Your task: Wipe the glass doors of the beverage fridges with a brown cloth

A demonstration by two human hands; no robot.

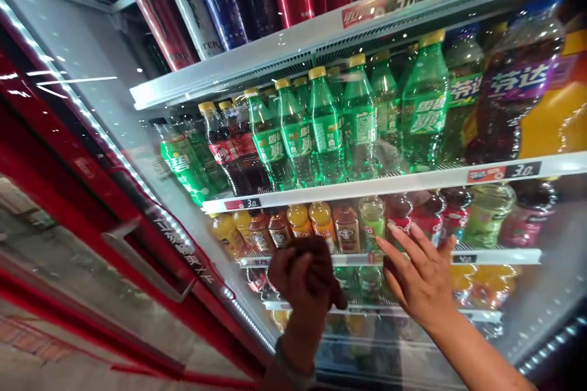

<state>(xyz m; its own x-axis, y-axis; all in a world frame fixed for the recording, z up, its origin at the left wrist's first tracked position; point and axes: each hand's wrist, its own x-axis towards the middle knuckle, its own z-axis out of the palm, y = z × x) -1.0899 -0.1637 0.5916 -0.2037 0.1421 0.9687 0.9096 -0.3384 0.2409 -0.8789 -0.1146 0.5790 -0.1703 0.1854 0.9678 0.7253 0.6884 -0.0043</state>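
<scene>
My left hand (pixel 293 278), in shadow and wearing a band at the wrist, is closed around a dark brown, crumpled cloth (pixel 318 263). It is raised before the lower shelves of a drinks cooler. My right hand (pixel 424 278) reaches in from the lower right with its fingers spread and nothing in them. Its fingertips are in front of red-labelled bottles (pixel 398 211) and near a green-labelled bottle (pixel 371 226); whether they touch is unclear. Small brown bottles (pixel 347 229) and orange juice bottles (pixel 320 223) stand behind and between the hands.
Green soda bottles (pixel 325 128) and cola bottles (pixel 229 153) line the shelf above, behind a white shelf edge (pixel 367 188) with price tags. Tall cans (pixel 160 21) fill the top shelf. On the left is a red door frame with a metal handle (pixel 151 263).
</scene>
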